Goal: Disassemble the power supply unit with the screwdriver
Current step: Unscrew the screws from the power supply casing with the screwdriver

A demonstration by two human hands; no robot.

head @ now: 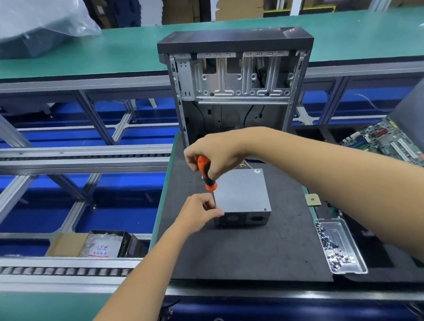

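Power supply unit (pixel 241 195), near-left corner screw: right hand (pixel 214 155) grasps screwdriver (pixel 207 173); left hand (pixel 200 213) pinches shaft. Keep bit upright, press firmly.

Bare forearms, sleeveless; left hand (pixel 199 212), right hand (pixel 214 155) ungloved

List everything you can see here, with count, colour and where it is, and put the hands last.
PSU: one, grey, on the mat centre.
Screwdriver: one, orange and black, upright at the PSU's left edge.
Mat: one, dark grey, on the bench.
PC case: one, black and silver, open, behind the PSU.
Screw tray: one, clear, right of the mat.
Motherboard: one, green, far right.
Left hand: pinches the screwdriver's shaft.
Right hand: grips the screwdriver's handle.
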